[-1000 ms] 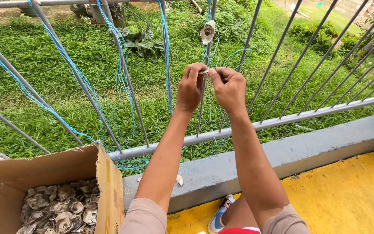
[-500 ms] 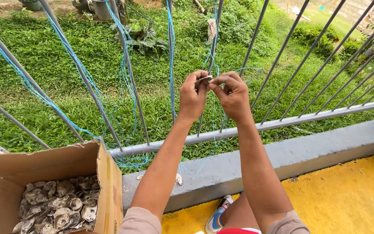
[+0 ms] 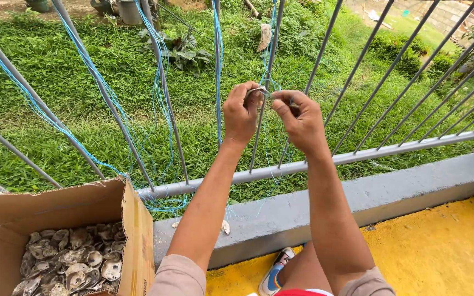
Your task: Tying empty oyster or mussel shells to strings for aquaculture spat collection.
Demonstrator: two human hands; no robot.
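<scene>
My left hand point(image 3: 242, 112) and my right hand point(image 3: 300, 119) are raised together in front of a grey metal railing point(image 3: 357, 156). Between their fingertips they pinch a small grey oyster shell point(image 3: 259, 90) and thin blue string point(image 3: 271, 87) that hangs along a railing bar. Another shell point(image 3: 264, 37) dangles on the string higher up, beyond the bars. More blue string point(image 3: 83, 145) runs down several bars on the left.
An open cardboard box point(image 3: 130, 219) at the lower left holds several oyster shells point(image 3: 69, 260). A grey concrete curb point(image 3: 412, 186) runs below the railing, with yellow floor point(image 3: 440, 252) on my side. My foot in a shoe point(image 3: 275, 274) shows below. Grass lies beyond.
Both hands have dropped slightly in view and stay pinched together on the shell and string. The hanging shell has shifted up and right as the camera tilted.
</scene>
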